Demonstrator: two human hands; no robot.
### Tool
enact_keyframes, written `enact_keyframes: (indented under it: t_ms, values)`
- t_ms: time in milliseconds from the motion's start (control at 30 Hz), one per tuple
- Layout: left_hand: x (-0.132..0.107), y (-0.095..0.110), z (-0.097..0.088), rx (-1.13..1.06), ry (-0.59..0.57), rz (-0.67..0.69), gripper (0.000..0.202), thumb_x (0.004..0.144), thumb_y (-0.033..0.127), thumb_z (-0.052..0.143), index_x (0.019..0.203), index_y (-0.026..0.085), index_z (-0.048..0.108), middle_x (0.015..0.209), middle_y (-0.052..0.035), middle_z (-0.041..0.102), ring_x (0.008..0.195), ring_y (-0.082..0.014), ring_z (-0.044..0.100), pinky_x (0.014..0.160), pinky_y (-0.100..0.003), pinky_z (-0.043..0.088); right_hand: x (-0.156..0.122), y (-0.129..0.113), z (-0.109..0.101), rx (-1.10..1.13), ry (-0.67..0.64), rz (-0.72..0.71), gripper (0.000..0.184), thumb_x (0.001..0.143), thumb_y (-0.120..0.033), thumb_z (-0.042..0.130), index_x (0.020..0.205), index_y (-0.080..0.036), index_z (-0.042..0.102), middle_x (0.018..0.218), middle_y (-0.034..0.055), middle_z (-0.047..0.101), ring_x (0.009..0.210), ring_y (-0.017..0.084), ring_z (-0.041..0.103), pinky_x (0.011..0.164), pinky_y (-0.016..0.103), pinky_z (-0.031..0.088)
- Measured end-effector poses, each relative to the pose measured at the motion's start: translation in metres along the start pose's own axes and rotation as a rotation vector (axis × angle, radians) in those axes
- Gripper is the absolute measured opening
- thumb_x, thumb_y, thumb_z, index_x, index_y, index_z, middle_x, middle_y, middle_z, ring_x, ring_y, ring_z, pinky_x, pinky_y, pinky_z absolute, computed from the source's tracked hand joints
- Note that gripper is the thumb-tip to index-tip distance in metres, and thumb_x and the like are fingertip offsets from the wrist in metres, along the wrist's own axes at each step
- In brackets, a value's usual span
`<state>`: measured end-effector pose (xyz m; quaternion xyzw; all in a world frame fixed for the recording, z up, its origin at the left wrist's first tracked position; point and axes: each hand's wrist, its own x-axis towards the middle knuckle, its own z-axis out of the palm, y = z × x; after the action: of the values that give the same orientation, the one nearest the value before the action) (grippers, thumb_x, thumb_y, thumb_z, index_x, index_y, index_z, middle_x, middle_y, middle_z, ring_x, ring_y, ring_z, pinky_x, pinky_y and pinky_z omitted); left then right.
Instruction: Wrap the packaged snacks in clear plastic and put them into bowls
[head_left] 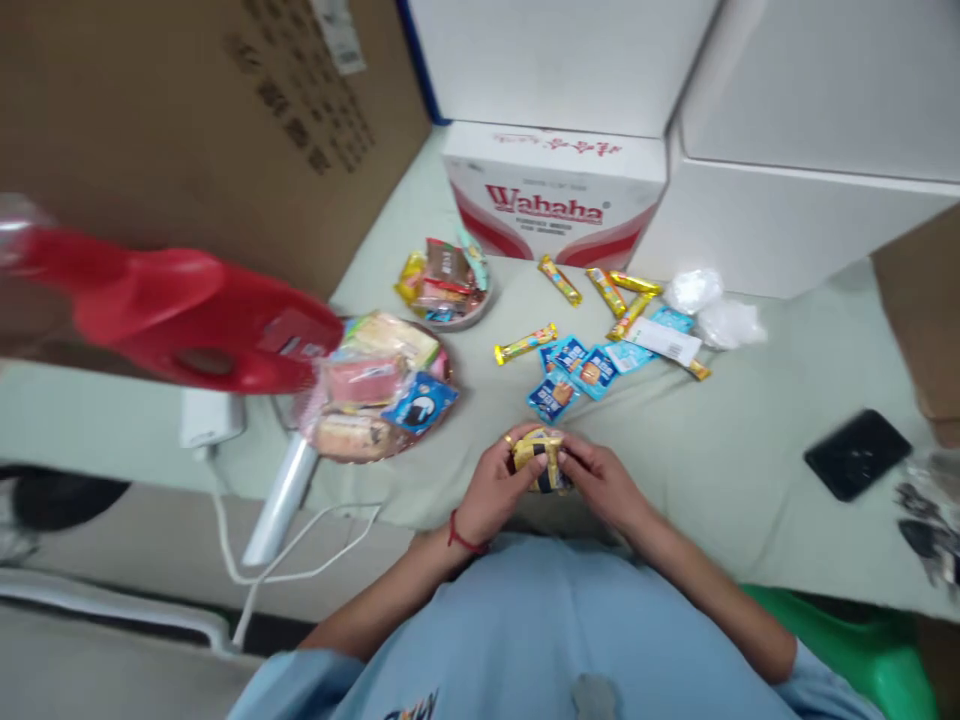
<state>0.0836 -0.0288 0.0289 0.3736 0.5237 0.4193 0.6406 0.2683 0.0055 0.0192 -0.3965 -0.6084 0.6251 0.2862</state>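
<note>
Both my hands meet at the near edge of the pale green table. My left hand point(495, 490) and my right hand point(600, 483) are closed together on a small yellow and black snack packet point(541, 458), fingers pinched on its top. A red string circles my left wrist. Just beyond the packet lie blue biscuit packets point(574, 370) and several yellow wrapped bars point(525, 344).
A plate of mixed snacks point(375, 395) sits to the left, a smaller bowl of sweets point(446, 285) behind it. A Wahaha box point(551, 195), white boxes and brown cartons stand at the back. A black phone point(856, 453) lies right. A red object point(172, 315) looms close at left.
</note>
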Motion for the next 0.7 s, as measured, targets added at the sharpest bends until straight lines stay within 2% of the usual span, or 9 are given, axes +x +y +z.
enact_keyframes:
  t_ms: [100, 167, 233, 333, 433, 500, 533, 600, 700]
  values:
    - [-0.01, 0.007, -0.005, 0.013, 0.144, 0.052, 0.056, 0.083, 0.052, 0.077, 0.126, 0.018, 0.067, 0.116, -0.01, 0.076, 0.104, -0.0247, 0.072, 0.095, -0.038, 0.058, 0.001, 0.007, 0.015, -0.242, 0.123, -0.109, 0.038, 0.103, -0.04, 0.054, 0.135, -0.028, 0.07, 0.139, 0.0119, 0.066, 0.118, 0.025, 0.068, 0.105, 0.045, 0.055]
    - [-0.019, 0.019, -0.016, 0.046, 0.263, 0.107, 0.056, 0.083, 0.051, 0.077, 0.126, 0.018, 0.066, 0.117, -0.0098, 0.076, 0.104, -0.0247, 0.072, 0.093, -0.038, 0.059, 0.001, 0.009, 0.013, -0.303, 0.184, -0.133, 0.042, 0.102, -0.041, 0.056, 0.14, -0.027, 0.066, 0.148, 0.0153, 0.056, 0.108, 0.023, 0.07, 0.093, 0.041, 0.061]
    - [-0.028, 0.038, -0.036, 0.112, 0.433, 0.198, 0.058, 0.081, 0.051, 0.079, 0.127, 0.019, 0.066, 0.117, -0.0093, 0.076, 0.105, -0.0254, 0.073, 0.093, -0.038, 0.059, 0.0, 0.009, 0.003, -0.335, 0.221, -0.157, 0.04, 0.102, -0.042, 0.057, 0.137, -0.026, 0.067, 0.144, 0.0159, 0.056, 0.106, 0.022, 0.069, 0.087, 0.039, 0.062]
    - [-0.036, 0.074, -0.087, 0.26, 0.815, 0.442, 0.06, 0.078, 0.049, 0.083, 0.127, 0.021, 0.06, 0.114, -0.0073, 0.075, 0.101, -0.0229, 0.073, 0.089, -0.037, 0.06, -0.004, 0.01, -0.018, -0.398, 0.246, -0.193, 0.031, 0.102, -0.042, 0.057, 0.119, -0.024, 0.075, 0.13, 0.0141, 0.064, 0.118, 0.026, 0.065, 0.098, 0.044, 0.058]
    - [-0.031, 0.104, -0.157, 0.355, 1.227, 0.701, 0.064, 0.075, 0.033, 0.086, 0.126, 0.02, 0.049, 0.097, -0.0005, 0.07, 0.088, -0.0149, 0.069, 0.085, -0.032, 0.059, -0.01, 0.018, -0.034, -0.421, 0.275, -0.163, 0.03, 0.102, -0.044, 0.057, 0.113, -0.024, 0.076, 0.126, 0.0136, 0.067, 0.116, 0.027, 0.065, 0.098, 0.045, 0.057]
    - [-0.022, 0.116, -0.204, 0.475, 1.375, 0.663, 0.046, 0.076, 0.023, 0.081, 0.113, 0.016, 0.054, 0.093, 0.0021, 0.066, 0.081, -0.0106, 0.063, 0.084, -0.03, 0.059, -0.016, 0.024, -0.039, -0.422, 0.29, -0.147, 0.031, 0.101, -0.045, 0.057, 0.112, -0.024, 0.076, 0.121, 0.0127, 0.069, 0.112, 0.026, 0.067, 0.097, 0.044, 0.057]
    - [-0.016, 0.119, -0.224, 0.531, 1.416, 0.616, 0.04, 0.076, 0.019, 0.078, 0.109, 0.014, 0.056, 0.094, 0.0023, 0.065, 0.081, -0.0094, 0.061, 0.085, -0.029, 0.058, -0.018, 0.027, -0.041, -0.423, 0.287, -0.14, 0.03, 0.101, -0.045, 0.057, 0.111, -0.024, 0.077, 0.119, 0.0121, 0.07, 0.11, 0.026, 0.068, 0.096, 0.044, 0.057]
    - [-0.003, 0.12, -0.256, 0.583, 1.4, 0.535, 0.035, 0.081, 0.015, 0.068, 0.114, 0.009, 0.057, 0.097, 0.001, 0.066, 0.082, -0.0089, 0.06, 0.087, -0.03, 0.058, -0.024, 0.032, -0.043, -0.421, 0.262, -0.129, 0.029, 0.102, -0.044, 0.056, 0.109, -0.024, 0.077, 0.113, 0.011, 0.073, 0.107, 0.025, 0.07, 0.094, 0.042, 0.057]
    - [0.017, 0.113, -0.278, 0.76, 1.194, 0.365, 0.03, 0.093, 0.02, 0.05, 0.116, 0.005, 0.06, 0.097, -0.0021, 0.07, 0.083, -0.0118, 0.061, 0.086, -0.033, 0.059, -0.03, 0.036, -0.043, -0.428, 0.233, -0.106, 0.028, 0.103, -0.041, 0.056, 0.109, -0.024, 0.077, 0.109, 0.0099, 0.074, 0.103, 0.024, 0.071, 0.092, 0.041, 0.057]
